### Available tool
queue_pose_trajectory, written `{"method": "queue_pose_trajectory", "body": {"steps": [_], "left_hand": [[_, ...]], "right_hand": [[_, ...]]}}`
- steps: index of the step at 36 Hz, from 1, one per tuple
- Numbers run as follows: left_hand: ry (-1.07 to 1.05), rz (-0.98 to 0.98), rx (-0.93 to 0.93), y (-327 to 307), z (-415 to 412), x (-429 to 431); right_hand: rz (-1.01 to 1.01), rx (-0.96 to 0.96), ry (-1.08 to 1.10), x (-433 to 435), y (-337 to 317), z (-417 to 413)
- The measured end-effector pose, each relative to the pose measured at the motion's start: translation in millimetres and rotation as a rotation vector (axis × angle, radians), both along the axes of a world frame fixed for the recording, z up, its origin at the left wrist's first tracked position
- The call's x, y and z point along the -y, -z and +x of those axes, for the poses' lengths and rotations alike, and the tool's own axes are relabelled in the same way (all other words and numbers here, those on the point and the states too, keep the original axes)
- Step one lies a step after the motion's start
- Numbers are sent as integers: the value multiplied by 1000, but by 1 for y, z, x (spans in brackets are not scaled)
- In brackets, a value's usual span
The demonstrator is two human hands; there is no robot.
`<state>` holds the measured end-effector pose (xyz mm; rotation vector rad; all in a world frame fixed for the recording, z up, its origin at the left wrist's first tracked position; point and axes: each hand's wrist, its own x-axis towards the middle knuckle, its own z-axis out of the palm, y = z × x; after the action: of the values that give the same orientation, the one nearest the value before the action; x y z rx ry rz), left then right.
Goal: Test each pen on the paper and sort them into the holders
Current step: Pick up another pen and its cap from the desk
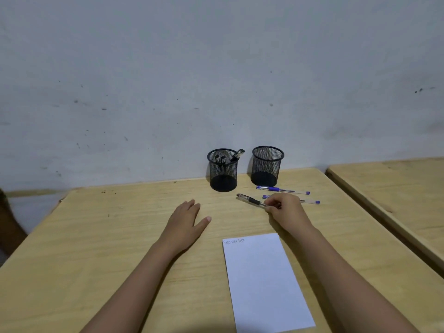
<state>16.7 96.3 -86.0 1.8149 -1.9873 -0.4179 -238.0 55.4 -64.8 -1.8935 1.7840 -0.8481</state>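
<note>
Two black mesh holders stand by the wall. The left holder point(223, 170) has three black pens in it; the right holder point(267, 167) looks empty. My right hand point(284, 207) pinches one end of a black pen point(251, 200) that lies on the table, pointing toward the left holder. Two blue pens lie behind it: one blue pen point(282, 190) near the right holder, another blue pen point(310, 201) partly hidden by my hand. My left hand point(186, 218) rests flat and open on the wood. A white paper point(264, 280) with small scribbles at its top left corner lies close to me.
The wooden table point(96, 236) backs onto a grey wall. A second wooden table point(396, 188) stands to the right across a narrow gap. A dark shape shows at the far left edge.
</note>
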Motion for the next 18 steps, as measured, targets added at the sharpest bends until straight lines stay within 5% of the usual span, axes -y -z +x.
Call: {"method": "queue_pose_trajectory", "body": {"steps": [4, 11, 18], "left_hand": [[95, -49, -278, -12, -10, -9], [171, -205, -340, -31, -30, -23], [182, -271, -561, -46, -17, -42]], "right_hand": [[-18, 90, -104, -11, -10, 11], [-8, 147, -410, -35, -38, 25], [-27, 262, -423, -49, -49, 22]]}}
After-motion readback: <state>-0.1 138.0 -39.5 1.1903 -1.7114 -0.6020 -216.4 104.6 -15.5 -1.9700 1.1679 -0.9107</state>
